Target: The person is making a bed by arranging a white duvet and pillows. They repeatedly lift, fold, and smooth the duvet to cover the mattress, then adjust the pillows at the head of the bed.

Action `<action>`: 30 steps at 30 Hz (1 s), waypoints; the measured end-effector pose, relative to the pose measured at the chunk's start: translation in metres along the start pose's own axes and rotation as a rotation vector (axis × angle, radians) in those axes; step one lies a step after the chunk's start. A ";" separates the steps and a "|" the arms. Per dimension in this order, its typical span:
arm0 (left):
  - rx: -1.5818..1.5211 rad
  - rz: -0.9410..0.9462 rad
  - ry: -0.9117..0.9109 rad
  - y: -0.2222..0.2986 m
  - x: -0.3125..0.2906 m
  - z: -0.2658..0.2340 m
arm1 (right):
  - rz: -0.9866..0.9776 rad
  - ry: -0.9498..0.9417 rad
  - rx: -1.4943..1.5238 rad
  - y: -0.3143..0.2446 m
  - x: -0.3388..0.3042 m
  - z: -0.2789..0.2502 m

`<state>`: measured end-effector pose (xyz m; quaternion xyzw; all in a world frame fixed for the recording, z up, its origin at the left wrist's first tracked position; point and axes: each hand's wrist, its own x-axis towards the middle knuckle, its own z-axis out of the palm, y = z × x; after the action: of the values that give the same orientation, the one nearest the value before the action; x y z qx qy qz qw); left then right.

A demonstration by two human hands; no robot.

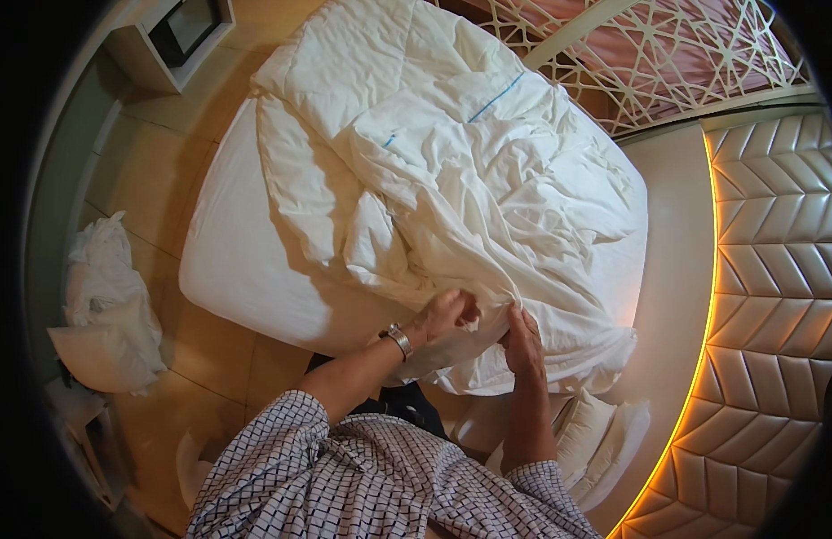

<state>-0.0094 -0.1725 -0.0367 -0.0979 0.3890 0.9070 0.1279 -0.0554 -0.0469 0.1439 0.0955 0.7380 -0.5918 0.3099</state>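
A rumpled white duvet cover (474,193), with blue lines on its cloth, lies bunched over the bed. At the near side of the bed my right hand (522,341) pinches a fold of this cover, fingers pointing away from me. Just to its left, my left hand (445,314) is curled closed at the cover's edge, a watch on its wrist. Cloth hangs down between and below both hands. Whatever lies inside my left fingers is partly hidden by the hand.
The mattress (245,234) shows bare white at the left. White pillows (585,431) rest at lower right; another pillow (110,355) and a heap of white bedding (110,269) lie on the tiled floor. A padded headboard (766,296) with a light strip stands right, a lattice screen (650,54) at the back.
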 end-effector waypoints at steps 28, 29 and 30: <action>1.373 0.206 -0.223 -0.045 -0.027 0.046 | -0.430 0.133 -0.329 0.107 0.073 -0.115; 1.383 0.249 -0.221 -0.049 -0.026 0.048 | -0.286 -0.088 -0.249 0.100 0.075 -0.107; 1.390 0.296 -0.215 -0.047 -0.025 0.052 | -0.141 -0.308 -0.170 0.098 0.078 -0.101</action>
<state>0.0248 -0.1070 -0.0270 0.1496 0.8710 0.4620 0.0739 -0.1017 0.0573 0.0305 -0.0749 0.7341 -0.5551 0.3839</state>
